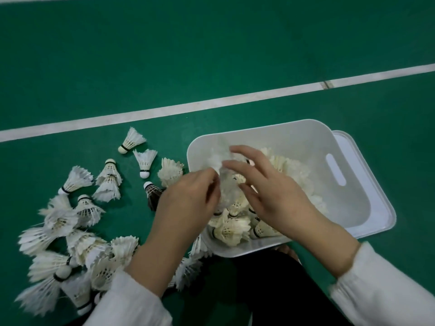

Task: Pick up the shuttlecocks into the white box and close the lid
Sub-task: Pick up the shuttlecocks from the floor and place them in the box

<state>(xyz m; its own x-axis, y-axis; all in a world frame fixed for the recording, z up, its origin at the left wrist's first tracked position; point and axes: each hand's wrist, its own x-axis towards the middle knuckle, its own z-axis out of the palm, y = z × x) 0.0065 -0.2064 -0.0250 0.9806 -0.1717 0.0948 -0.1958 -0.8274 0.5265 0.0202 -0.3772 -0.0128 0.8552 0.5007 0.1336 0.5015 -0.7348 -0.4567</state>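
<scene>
While the fingers of your left hand curl and pinch a blurred shuttlecock over the white box, the fingers of your right hand are spread against the same blur; can't tell if they grip it. The box is part full of piled shuttlecocks. The lid pokes out from under its right side. Loose shuttlecocks lie on the green floor left of the box, with a black shuttlecock just beside your left hand.

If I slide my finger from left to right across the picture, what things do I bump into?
First the pile of shuttlecocks → black shuttlecock → left hand → right hand → white box's handle hole → lid.
</scene>
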